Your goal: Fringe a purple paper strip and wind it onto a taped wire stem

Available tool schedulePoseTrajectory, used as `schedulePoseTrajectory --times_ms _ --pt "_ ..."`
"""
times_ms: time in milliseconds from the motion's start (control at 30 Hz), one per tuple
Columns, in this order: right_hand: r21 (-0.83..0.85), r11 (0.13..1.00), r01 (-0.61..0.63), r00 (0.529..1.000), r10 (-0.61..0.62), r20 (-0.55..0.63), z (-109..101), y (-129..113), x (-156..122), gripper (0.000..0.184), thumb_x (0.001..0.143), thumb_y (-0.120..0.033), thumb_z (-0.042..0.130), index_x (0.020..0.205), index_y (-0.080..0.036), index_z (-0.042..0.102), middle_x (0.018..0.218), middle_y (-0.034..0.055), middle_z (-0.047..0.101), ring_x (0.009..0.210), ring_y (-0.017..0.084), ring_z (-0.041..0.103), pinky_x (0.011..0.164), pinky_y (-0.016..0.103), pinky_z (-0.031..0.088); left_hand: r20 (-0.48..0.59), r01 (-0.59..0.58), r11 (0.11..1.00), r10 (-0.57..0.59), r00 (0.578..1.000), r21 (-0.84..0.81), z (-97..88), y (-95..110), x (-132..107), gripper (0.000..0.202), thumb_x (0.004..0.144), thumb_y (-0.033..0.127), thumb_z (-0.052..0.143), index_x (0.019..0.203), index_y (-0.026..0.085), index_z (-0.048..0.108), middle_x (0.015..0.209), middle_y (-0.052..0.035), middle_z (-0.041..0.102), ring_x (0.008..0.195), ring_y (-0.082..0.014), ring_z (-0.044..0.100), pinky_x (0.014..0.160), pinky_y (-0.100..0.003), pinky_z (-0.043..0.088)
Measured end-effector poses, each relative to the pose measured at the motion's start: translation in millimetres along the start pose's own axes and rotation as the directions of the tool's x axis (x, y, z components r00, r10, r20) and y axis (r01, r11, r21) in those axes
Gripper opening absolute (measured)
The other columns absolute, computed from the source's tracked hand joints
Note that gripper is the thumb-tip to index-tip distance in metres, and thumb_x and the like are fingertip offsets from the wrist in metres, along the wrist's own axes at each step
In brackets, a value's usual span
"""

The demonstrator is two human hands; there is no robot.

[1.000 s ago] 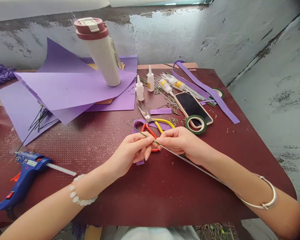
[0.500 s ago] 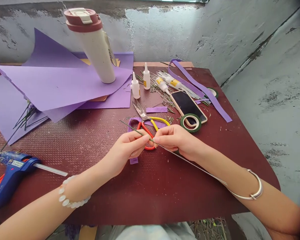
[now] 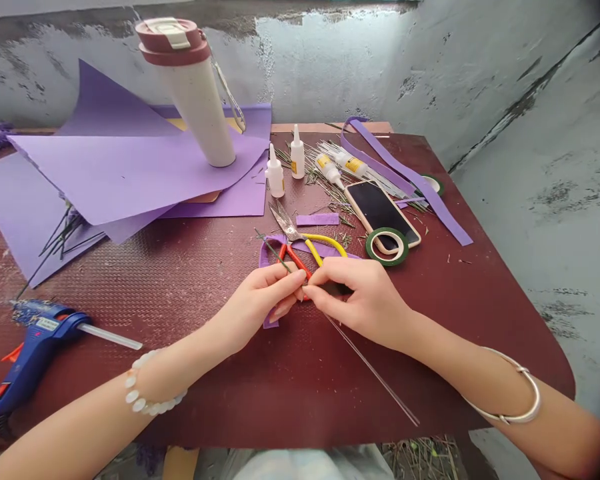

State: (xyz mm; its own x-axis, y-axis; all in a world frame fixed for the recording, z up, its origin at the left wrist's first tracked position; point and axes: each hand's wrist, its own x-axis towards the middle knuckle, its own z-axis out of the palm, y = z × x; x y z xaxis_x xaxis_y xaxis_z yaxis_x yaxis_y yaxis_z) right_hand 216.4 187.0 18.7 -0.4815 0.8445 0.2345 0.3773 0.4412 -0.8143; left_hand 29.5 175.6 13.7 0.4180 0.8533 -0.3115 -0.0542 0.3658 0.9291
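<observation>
Item: one thin wire point(image 3: 367, 367), green at its upper end, held just over the handles of the scissors point(image 3: 300, 248), its long bare tail trailing past them toward the lower right. Left hand point(image 3: 257, 303) and right hand point(image 3: 363, 300): fingers point(image 3: 294, 283) closed in adjacent pinches on the wire, apparently to steady it. Maroon surface point(image 3: 260, 407) lies beneath.
</observation>
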Motion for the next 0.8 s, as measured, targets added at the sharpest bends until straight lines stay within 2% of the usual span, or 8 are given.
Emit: schedulePoseTrajectory --times_ms 100,167,267,367,500,633,700,800 --pt "0.234 0.935 -0.265 0.962 0.240 0.128 -2.7 0.6 3.1 0.021 0.087 -0.033 0.064 0.074 -0.017 0.070 0.069 0.0020 0.064 0.064 0.015 0.053 0.061 0.027 0.039 -0.007 -0.012 0.997 0.011 1.000 -0.073 0.9 -0.2 -0.1 0.030 0.091 0.037 0.059 0.072 0.014 0.058 0.057 0.0057 0.034 0.049 -0.0059 0.027 0.046 -0.018 0.024" --pt "0.382 0.846 -0.372 0.927 0.313 0.208 -3.3 1.5 5.5 0.025 0.086 -0.037 0.066 0.073 -0.016 0.070 0.069 0.0017 0.064 0.063 0.014 0.052 0.059 0.026 0.037 -0.008 -0.013 0.995 0.013 1.000 -0.096 1.1 0.4 0.2 0.029 0.090 0.035 0.060 0.071 0.013 0.059 0.058 0.0053 0.034 0.050 -0.0061 0.028 0.046 -0.018 0.025" --pt "0.531 0.708 -0.466 0.885 0.357 0.300 -2.9 4.3 8.1 0.030 0.081 -0.043 0.071 0.070 -0.015 0.069 0.057 -0.0028 0.053 0.050 0.008 0.038 0.048 0.025 0.027 0.006 -0.008 0.993 0.008 1.000 -0.118 1.1 1.7 0.8 0.028 0.090 0.031 0.059 0.070 0.012 0.059 0.058 0.0051 0.033 0.051 -0.0062 0.028 0.047 -0.018 0.025" --pt "0.595 0.590 -0.546 0.838 0.394 0.378 -2.5 8.7 9.2 0.034 0.078 -0.045 0.075 0.069 -0.014 0.067 0.048 -0.0082 0.036 0.044 0.005 0.022 0.043 0.024 0.014 0.029 -0.026 0.990 0.031 0.999 -0.136 1.0 2.8 1.1 0.027 0.092 0.027 0.056 0.069 0.013 0.057 0.058 0.0049 0.034 0.051 -0.0062 0.029 0.048 -0.018 0.026" --pt "0.647 0.504 -0.573 0.820 0.365 0.442 -2.2 13.2 8.5 0.031 0.079 -0.040 0.075 0.067 -0.014 0.062 0.046 -0.0102 0.031 0.044 0.005 0.019 0.044 0.023 0.014 0.046 -0.033 0.988 0.040 0.998 -0.148 0.8 3.6 0.8 0.024 0.092 0.025 0.054 0.071 0.014 0.054 0.057 0.0050 0.037 0.050 -0.0061 0.032 0.050 -0.019 0.027" --pt "0.634 0.532 -0.561 0.827 0.399 0.397 -2.0 11.8 8.1 0.026 0.077 -0.034 0.074 0.065 -0.015 0.059 0.047 -0.0098 0.033 0.044 0.005 0.020 0.045 0.023 0.015 0.049 -0.017 0.993 0.023 0.999 -0.119 0.4 4.1 0.5 0.025 0.093 0.028 0.055 0.071 0.015 0.053 0.057 0.0053 0.037 0.050 -0.0062 0.033 0.051 -0.021 0.026" --pt "0.592 0.613 -0.523 0.851 0.412 0.325 -2.4 9.2 8.0 0.026 0.077 -0.035 0.072 0.066 -0.015 0.060 0.051 -0.0078 0.040 0.046 0.006 0.025 0.046 0.024 0.017 0.043 0.009 0.995 -0.005 0.999 -0.098 0.4 3.3 0.8 0.026 0.093 0.032 0.055 0.074 0.015 0.055 0.058 0.0053 0.039 0.050 -0.0065 0.035 0.051 -0.021 0.027" --pt "0.441 0.801 -0.405 0.914 0.358 0.189 -3.3 4.7 7.1 0.023 0.081 -0.033 0.068 0.068 -0.015 0.062 0.059 -0.0044 0.048 0.053 0.008 0.035 0.050 0.024 0.026 0.049 0.040 0.997 -0.037 0.998 -0.061 0.0 0.7 1.5 0.032 0.095 0.042 0.052 0.078 0.015 0.057 0.056 0.0049 0.043 0.049 -0.0078 0.037 0.051 -0.022 0.030"
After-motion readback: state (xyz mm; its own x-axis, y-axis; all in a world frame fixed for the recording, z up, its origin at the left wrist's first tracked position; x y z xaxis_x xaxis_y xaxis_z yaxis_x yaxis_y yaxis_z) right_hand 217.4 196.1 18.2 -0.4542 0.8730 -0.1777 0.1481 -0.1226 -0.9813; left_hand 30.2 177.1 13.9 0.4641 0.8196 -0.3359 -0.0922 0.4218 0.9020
